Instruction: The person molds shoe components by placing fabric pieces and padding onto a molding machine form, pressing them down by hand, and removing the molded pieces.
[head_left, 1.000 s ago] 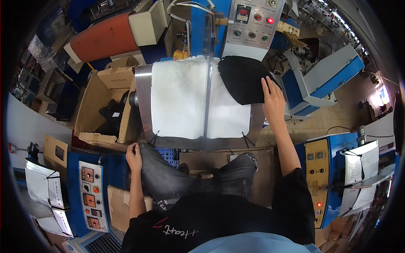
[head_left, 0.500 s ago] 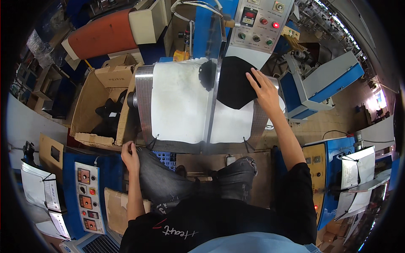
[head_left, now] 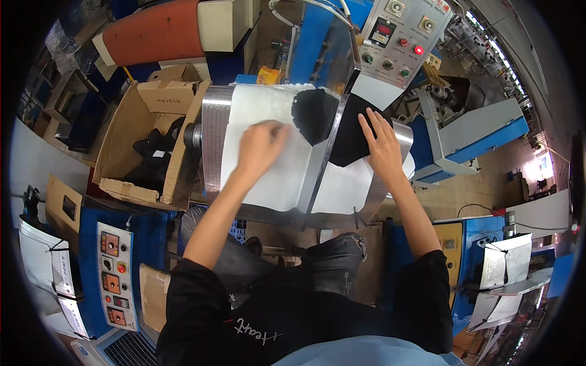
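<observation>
The black fabric piece (head_left: 332, 125) lies on the white sheet (head_left: 278, 158) of the press bed, near the middle of your view toward 12 o'clock. Your right hand (head_left: 379, 143) rests flat and open on its right part, while your left hand (head_left: 261, 145) lies open on the white sheet just left of it. At 9 o'clock stands a cardboard box (head_left: 131, 146) with dark pieces, and at 1 o'clock is the grey control panel (head_left: 400, 36).

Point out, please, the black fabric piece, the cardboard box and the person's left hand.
Black fabric piece (head_left: 351, 137): head view, on its flat part by the right hand.
Cardboard box (head_left: 119, 152): head view, on its near side wall.
Left hand (head_left: 259, 146): head view, on the back of the hand.
</observation>
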`<state>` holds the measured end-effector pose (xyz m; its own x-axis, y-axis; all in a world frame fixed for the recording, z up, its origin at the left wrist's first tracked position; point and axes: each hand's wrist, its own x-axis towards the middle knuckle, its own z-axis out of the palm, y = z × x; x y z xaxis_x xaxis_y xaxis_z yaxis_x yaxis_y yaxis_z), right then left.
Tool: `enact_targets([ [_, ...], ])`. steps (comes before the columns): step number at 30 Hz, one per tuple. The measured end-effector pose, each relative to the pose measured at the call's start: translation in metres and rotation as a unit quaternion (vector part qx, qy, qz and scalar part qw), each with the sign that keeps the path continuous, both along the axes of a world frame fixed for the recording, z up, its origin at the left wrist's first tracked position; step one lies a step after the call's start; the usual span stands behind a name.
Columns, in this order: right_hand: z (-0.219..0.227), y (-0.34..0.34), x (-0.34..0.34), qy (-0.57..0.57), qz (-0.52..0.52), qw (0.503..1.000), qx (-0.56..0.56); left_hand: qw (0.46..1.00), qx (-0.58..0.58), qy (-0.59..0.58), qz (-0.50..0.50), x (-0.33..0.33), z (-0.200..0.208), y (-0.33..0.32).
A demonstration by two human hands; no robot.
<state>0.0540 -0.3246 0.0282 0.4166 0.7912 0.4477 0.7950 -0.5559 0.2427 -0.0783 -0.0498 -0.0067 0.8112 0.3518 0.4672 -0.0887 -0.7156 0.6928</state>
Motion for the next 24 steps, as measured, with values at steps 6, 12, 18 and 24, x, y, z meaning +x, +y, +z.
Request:
enact_targets([
  [6,-0.01,0.011,-0.009,0.02,-0.035,0.999,-0.002,0.943,-0.33,0.046,-0.006,0.021,0.005,-0.031],
  [12,-0.013,0.016,-0.007,0.008,-0.047,0.999,0.026,0.938,-0.347,0.015,0.005,0.028,0.012,-0.029],
  [18,-0.002,0.035,-0.001,0.039,-0.006,0.999,0.033,0.931,-0.361,-0.031,0.052,0.026,0.007,-0.008],
  [24,0.021,0.028,0.014,0.16,0.04,0.986,0.001,0.966,-0.238,0.002,0.103,0.015,0.015,0.005],
])
